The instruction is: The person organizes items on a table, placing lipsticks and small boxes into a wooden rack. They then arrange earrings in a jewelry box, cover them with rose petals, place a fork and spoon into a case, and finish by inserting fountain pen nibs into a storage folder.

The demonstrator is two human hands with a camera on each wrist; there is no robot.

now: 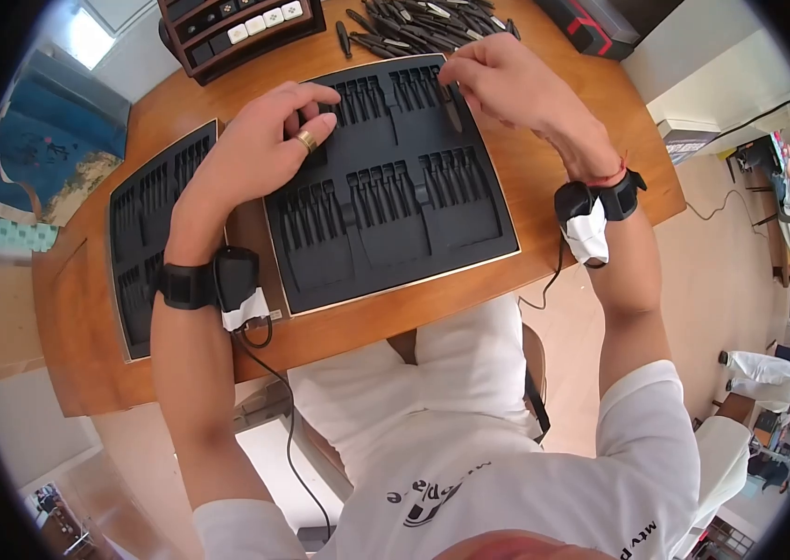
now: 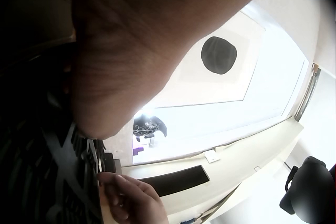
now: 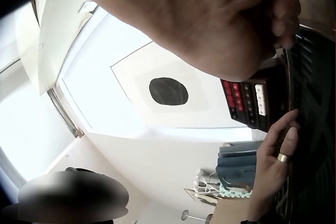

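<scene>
A black slotted tray lies in front of me, its compartments lined with rows of slim black pieces. My right hand is at its far right corner, thumb and fingertips pinching a slim dark piece that points down over the tray. My left hand, with a ring on one finger, hovers over the tray's far left part, thumb and forefinger apart and nothing visible between them. In the right wrist view the left hand is at the tray edge; the right palm hides its own fingertips' work.
A heap of similar black pieces lies at the back of the wooden table. A second slotted tray is at the left. Behind stand a dark rack with white blocks and a black-and-red case. Cables hang from both wrists.
</scene>
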